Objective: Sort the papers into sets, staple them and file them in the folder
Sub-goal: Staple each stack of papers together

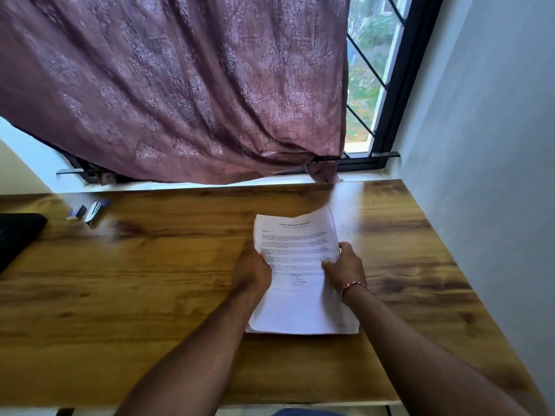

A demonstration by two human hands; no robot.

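Both pinch the papers (295, 304) by the sides — left hand (253, 270), right hand (345, 267).

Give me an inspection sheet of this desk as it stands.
Surface: wooden desk.
Job's things: paper stack at centre right, printed page on top; stapler and small blue box far back left, blurred.
Clutter: black flat item at the left edge, unidentifiable.
Hands: left hand grips the stack's left edge; right hand pinches its right edge, thumb on top.
Cables: nothing seen.
Surroundings: mauve curtain over a barred window; pale wall at right.
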